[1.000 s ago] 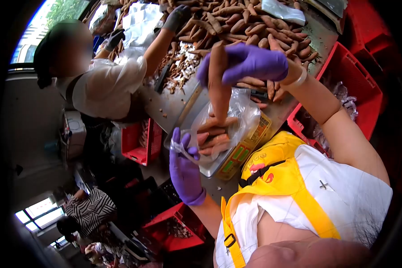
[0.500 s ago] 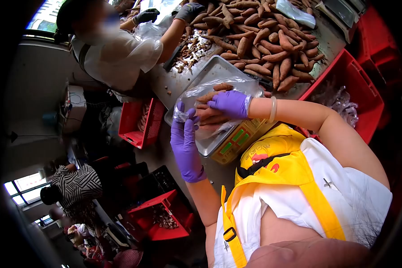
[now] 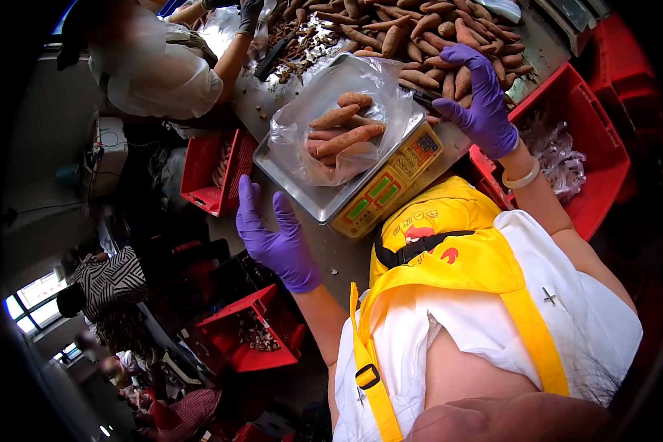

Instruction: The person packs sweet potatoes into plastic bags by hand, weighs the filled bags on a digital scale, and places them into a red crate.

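Several sweet potatoes [image 3: 346, 140] lie in a clear plastic bag [image 3: 291, 140], on the metal tray [image 3: 309, 202] of a weighing scale [image 3: 387, 188]. The bag's mouth is spread wide around them. My left hand [image 3: 278, 239], in a purple glove, is off the tray's left corner with its fingers apart and holds nothing. On the other side, my right hand [image 3: 486, 103], gloved alike, is raised near the scale's right end. Its thumb and fingers are spread, nothing is in them, and the large heap of sweet potatoes [image 3: 420, 37] lies behind it.
Red crates stand around: one with plastic bags [image 3: 604, 158] at right, one [image 3: 199, 184] left of the scale, one with small pieces [image 3: 250, 361] lower down. A co-worker [image 3: 162, 66] works at the table's upper left, near scattered scraps [image 3: 298, 55]. Another person [image 3: 110, 280] is farther off.
Both hands have let go of the bag and sweet potatoes and moved apart, the left down and leftward, the right up and rightward. The bag now rests on the tray.
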Tool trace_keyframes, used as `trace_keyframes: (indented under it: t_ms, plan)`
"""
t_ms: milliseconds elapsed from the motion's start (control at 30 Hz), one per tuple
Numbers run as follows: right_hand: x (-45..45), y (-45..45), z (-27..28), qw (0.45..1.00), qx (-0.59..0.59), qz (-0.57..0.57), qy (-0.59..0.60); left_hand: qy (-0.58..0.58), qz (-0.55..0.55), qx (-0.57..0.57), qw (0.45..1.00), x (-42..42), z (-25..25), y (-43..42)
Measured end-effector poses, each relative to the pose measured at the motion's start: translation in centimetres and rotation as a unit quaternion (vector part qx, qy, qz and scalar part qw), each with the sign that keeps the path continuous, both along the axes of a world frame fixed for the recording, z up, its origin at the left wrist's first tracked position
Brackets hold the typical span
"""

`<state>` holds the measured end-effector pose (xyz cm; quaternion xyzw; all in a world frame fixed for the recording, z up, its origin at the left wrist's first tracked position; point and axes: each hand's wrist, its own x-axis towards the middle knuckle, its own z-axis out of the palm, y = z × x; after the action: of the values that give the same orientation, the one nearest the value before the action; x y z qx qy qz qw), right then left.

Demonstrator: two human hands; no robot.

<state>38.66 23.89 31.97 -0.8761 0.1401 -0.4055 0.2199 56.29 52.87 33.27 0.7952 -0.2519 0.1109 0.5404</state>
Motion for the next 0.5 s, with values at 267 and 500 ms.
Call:
trace_keyframes:
  t_ms: [267,500]
  plan:
    - [2.4,5.3,1.5,0.998,-0.043,-0.040,0.000,-0.240,0.042,0.273,0.931,-0.5,0.6,-4.4]
    - [6.2,4.8,-2.6,0.971,-0.050,-0.146,0.185,0.197,-0.118,-0.052,0.972,0.8,-2.2,-4.6]
